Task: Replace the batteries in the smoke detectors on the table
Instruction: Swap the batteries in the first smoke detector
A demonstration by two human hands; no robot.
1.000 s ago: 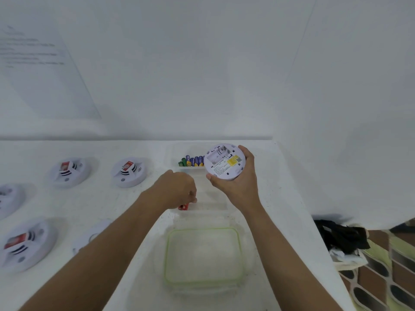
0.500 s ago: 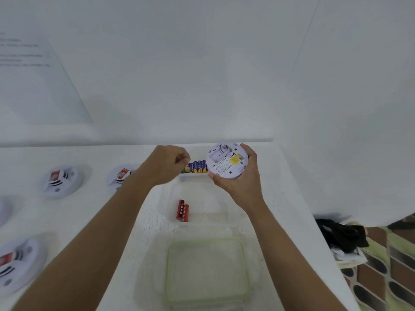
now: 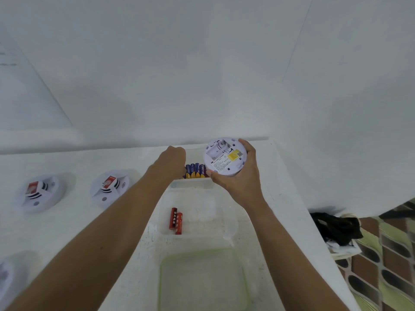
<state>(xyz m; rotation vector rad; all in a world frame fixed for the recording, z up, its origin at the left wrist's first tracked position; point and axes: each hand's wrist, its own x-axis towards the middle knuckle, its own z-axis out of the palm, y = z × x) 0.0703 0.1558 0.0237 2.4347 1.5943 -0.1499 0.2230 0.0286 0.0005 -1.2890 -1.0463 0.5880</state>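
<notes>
White wall rises behind a white tabletop [image 3: 280,198]. Near its far edge the right hand [image 3: 242,182] holds a detector [image 3: 224,157] off the surface, underside up (the battery bay looks bare), fingers [image 3: 248,148] and thumb wrapped round its rim. Just left of it, the left hand [image 3: 170,162] reaches onto a row of blue batteries [image 3: 196,170] in a clear box [image 3: 193,184]. Its fingers are hidden, so whether they grasp anything cannot be told. Two red batteries [image 3: 175,221] lie in a nearer tray [image 3: 224,227]. A second detector [image 3: 110,187] and a third detector [image 3: 43,193] sit well to the left.
</notes>
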